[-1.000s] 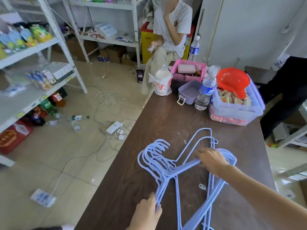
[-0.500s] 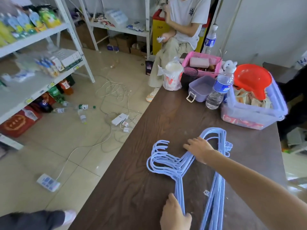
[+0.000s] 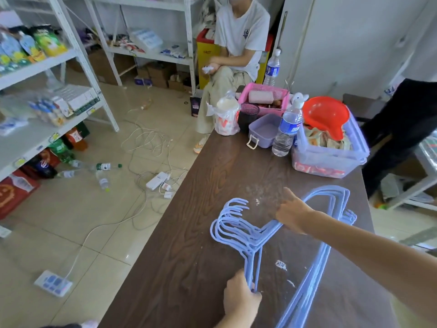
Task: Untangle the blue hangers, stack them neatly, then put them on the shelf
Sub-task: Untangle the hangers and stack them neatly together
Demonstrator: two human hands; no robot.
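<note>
The left hand (image 3: 241, 300) has a tight grip on the low side of the blue hangers (image 3: 250, 235), at 6 o'clock. The right hand (image 3: 292, 215), at 3 o'clock, pinches their top side. They lie flat on the worktop (image 3: 212, 185). Squeeze both sides together so the hooks line up, then lift.

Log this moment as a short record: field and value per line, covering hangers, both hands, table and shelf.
hangers: blue hangers lying flat on the table, hooks bunched together pointing left
left hand: gripping one side of the bundle at the near edge
right hand: pressing on the other side near the hooks
table: dark wood; bin, bottle and baskets at the far end
shelf: white shelf at left, no hangers on it
stage: stacking nearly done, shelving not yet done
</note>
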